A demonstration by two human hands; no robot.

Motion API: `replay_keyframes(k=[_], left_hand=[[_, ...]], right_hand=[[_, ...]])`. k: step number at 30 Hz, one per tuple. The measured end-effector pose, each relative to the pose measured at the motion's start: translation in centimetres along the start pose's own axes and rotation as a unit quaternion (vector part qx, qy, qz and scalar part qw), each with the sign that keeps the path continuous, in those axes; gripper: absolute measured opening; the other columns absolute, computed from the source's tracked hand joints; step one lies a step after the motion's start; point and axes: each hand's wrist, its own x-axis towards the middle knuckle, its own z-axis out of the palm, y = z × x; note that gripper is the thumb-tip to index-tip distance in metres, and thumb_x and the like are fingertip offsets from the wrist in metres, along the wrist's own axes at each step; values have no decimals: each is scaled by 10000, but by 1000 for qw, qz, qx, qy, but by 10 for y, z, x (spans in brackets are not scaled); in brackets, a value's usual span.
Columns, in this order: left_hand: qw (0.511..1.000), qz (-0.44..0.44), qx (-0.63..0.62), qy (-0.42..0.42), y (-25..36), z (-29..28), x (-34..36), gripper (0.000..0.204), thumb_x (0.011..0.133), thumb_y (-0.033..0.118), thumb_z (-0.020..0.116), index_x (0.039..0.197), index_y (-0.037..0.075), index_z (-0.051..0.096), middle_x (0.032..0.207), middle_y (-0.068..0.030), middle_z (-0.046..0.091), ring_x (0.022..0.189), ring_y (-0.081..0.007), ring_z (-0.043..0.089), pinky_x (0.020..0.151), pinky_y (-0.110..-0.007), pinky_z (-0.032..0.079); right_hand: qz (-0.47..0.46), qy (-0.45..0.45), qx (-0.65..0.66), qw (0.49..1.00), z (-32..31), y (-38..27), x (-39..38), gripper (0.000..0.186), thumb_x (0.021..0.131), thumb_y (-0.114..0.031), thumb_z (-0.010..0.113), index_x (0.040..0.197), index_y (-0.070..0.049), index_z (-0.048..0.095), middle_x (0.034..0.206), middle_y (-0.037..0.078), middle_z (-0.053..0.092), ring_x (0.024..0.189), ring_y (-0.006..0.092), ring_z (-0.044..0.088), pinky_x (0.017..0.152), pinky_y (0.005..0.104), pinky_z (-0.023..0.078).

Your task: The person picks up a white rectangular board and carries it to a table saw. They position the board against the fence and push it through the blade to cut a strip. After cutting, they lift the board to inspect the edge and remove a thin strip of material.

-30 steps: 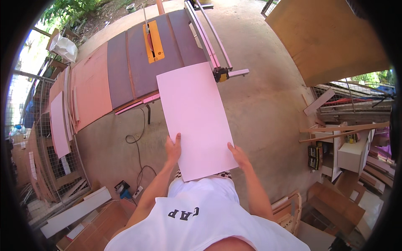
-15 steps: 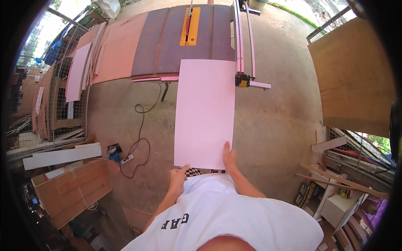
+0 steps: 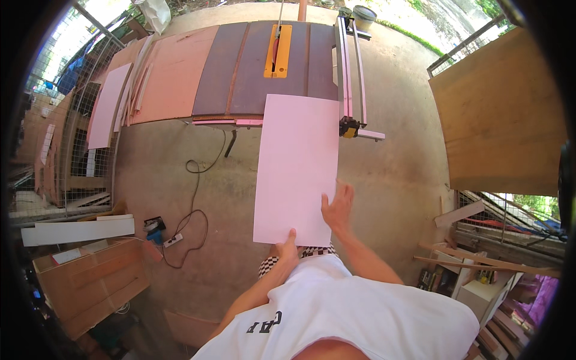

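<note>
A long white panel (image 3: 297, 168) stretches from my waist to the front of a table saw (image 3: 252, 72), its far end overlapping the dark tabletop. My left hand (image 3: 289, 246) grips the panel's near edge, thumb on top and fingers hidden underneath. Along the right edge, my right hand (image 3: 339, 207) is open, its fingers outside the panel and its thumb beside or over the edge; whether it bears on the panel I cannot tell. Beyond the panel, the blade stands in a yellow insert (image 3: 278, 51). The rip fence (image 3: 345, 72) runs close to the panel's far right corner.
Wooden boards and strips (image 3: 111, 108) lie on the saw's left extension. A black cable (image 3: 195, 210) trails over the floor to a power strip (image 3: 173, 241) and a blue tool (image 3: 154, 231). At left stands a wooden box (image 3: 96, 276); at right, a large plywood sheet (image 3: 504, 114).
My right hand has loosened and moved forward along the right edge. My left hand has slid right along the near edge. The view has shifted slightly; the panel's far end still overlaps the saw.
</note>
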Motion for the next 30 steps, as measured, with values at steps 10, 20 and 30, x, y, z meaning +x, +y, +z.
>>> replay_keyframes(k=[10, 20, 30], left_hand=[[1000, -4, 20, 10, -2, 13, 10, 672, 1046, 266, 768, 1494, -98, 424, 1532, -222, 506, 1410, -396, 544, 1201, -631, 494], [995, -53, 13, -82, 12, -4, 24, 593, 1009, 106, 762, 1461, -122, 452, 1447, -243, 588, 1410, -372, 557, 1274, -540, 395], [991, -108, 16, -72, 35, 3, 30, 618, 1014, 125, 719, 1455, -172, 405, 1379, -303, 581, 1331, -399, 610, 1224, -493, 472]], right_hand=[[-75, -138, -143, 977, 99, -43, 285, 850, 1099, -607, 400, 1751, -103, 191, 1839, 140, 99, 1701, 362, 17, 1339, 639, 3], [-69, -93, -132, 984, 113, -28, 305, 876, 1083, -628, 399, 1761, -125, 167, 1844, 92, 104, 1705, 316, 8, 1348, 594, -37], [-41, -85, -129, 987, 118, -29, 328, 870, 1087, -611, 399, 1762, -117, 161, 1847, 71, 119, 1706, 283, 54, 1366, 536, 6]])
